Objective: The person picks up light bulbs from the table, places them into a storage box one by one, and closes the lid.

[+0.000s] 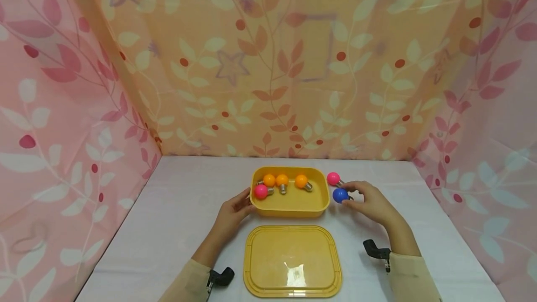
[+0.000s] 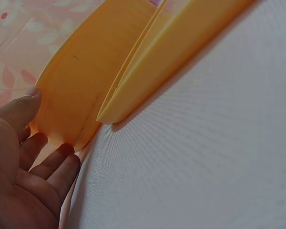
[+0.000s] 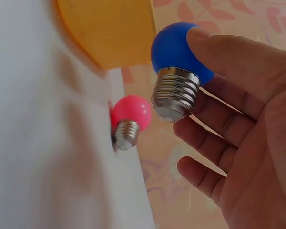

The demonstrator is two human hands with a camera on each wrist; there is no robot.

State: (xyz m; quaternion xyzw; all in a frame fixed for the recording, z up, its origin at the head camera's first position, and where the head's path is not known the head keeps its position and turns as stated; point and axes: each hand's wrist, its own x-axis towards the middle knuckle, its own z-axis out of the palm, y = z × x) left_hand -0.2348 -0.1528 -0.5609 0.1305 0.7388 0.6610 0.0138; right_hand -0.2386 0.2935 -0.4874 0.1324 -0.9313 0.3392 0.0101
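The right hand [image 1: 375, 204] holds a blue bulb [image 1: 340, 195] just beyond the right end of a yellow box [image 1: 290, 211], above the white tabletop [image 1: 168, 227]. Its grip is closed on the round globe, thumb on one side and fingers behind, with the metal screw base left free. The bulb's long axis runs roughly left to right, globe toward the box on the left and base toward the right, partly hidden by the hand in the head view. A loose pink bulb [image 1: 333, 178] lies on the tabletop slightly farther off, its base pointing right and a little near; the right wrist view shows both bulbs' axes running roughly alike. The left hand [image 1: 230, 213] holds the box at its left end, the grip curved against the wall. The box's long axis also runs left to right. Inside, the left orange bulb [image 1: 269, 179] has its base to the left, the middle orange bulb [image 1: 282, 179] points its base near, the right orange bulb [image 1: 300, 181] points right and near, and another pink bulb [image 1: 260, 192] points right. A yellow lid [image 1: 289, 255] lies flat on the near side of the box, its length parallel to it.
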